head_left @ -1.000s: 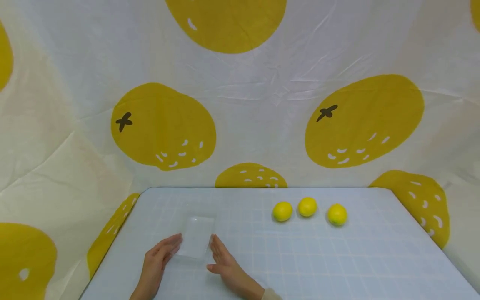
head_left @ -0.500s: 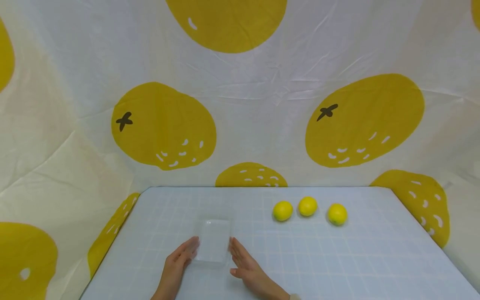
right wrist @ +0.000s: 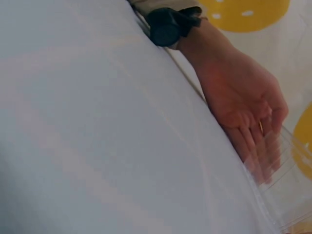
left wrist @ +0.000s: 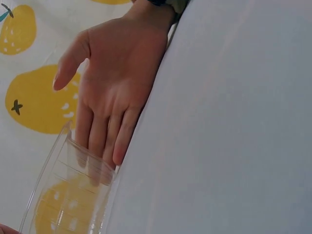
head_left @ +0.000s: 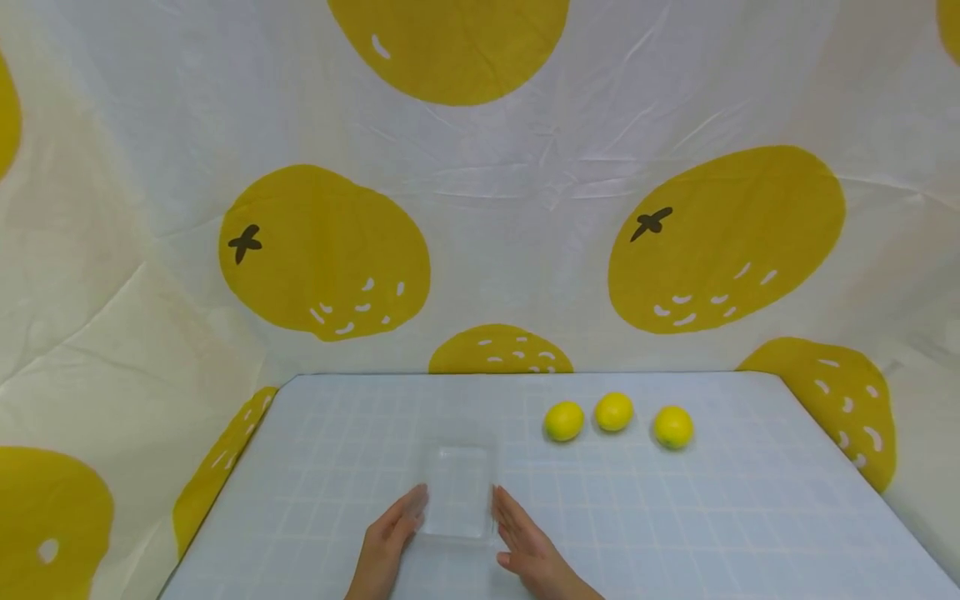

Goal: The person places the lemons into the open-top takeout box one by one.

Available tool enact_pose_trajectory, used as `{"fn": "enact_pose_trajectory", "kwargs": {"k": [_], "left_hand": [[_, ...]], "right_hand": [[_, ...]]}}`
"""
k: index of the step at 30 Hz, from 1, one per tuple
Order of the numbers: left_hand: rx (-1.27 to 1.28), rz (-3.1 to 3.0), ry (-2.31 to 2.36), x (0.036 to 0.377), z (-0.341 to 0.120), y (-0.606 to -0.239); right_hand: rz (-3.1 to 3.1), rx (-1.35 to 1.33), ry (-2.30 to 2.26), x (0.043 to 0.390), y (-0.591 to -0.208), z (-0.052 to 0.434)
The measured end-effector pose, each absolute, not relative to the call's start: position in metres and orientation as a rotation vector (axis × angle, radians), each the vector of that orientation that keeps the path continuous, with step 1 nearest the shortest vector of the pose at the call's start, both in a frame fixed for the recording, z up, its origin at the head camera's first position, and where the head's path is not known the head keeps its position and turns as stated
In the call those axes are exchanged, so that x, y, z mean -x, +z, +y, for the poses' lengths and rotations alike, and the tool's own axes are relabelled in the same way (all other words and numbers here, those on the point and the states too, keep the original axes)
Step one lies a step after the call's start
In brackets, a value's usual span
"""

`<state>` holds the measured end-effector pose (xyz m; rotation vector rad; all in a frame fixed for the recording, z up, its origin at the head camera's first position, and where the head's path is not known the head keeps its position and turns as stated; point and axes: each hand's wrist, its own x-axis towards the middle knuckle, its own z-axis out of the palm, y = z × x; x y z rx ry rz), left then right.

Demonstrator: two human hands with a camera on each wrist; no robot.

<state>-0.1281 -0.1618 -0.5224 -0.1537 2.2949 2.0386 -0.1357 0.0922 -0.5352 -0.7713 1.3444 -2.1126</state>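
A clear plastic box (head_left: 459, 492), rectangular and see-through, sits low over the table between both hands in the head view. My left hand (head_left: 390, 533) lays its fingers along the box's left wall. On the opposite wall rest the straight fingers of my right hand (head_left: 528, 546), its thumb apart from them. The left wrist view looks across at the right hand (left wrist: 119, 83), whose fingertips show through the ribbed clear wall of the box (left wrist: 73, 195). Across in the right wrist view, the left hand (right wrist: 241, 97), with a ring on one finger, touches the box (right wrist: 287, 195).
Three yellow lemons (head_left: 564, 421) (head_left: 613, 412) (head_left: 673, 427) lie toward the back, right of the box. A pale blue checked cloth covers the table (head_left: 712, 517). Behind and at the sides hangs a white curtain (head_left: 517, 250) printed with large yellow fruit.
Both hands and the clear box between them have moved right and slightly nearer to the person. The lemons have stayed where they were.
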Motion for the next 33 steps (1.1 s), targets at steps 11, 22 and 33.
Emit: {"fn": "enact_pose_trajectory", "kwargs": {"k": [11,22,33], "left_hand": [[0.004,2.258,2.054,0.12,-0.136,-0.526],[-0.169,2.173,2.046,0.115,-0.11,-0.526],[-0.279,2.146,2.031,0.119,-0.1,-0.526]], "right_hand": [[1.276,0.856,-2.231,0.126,-0.533,0.117],[1.628,0.329,-2.209,0.119,-0.523,0.138],[2.121,0.019,-2.139,0.116,-0.521,0.142]]}}
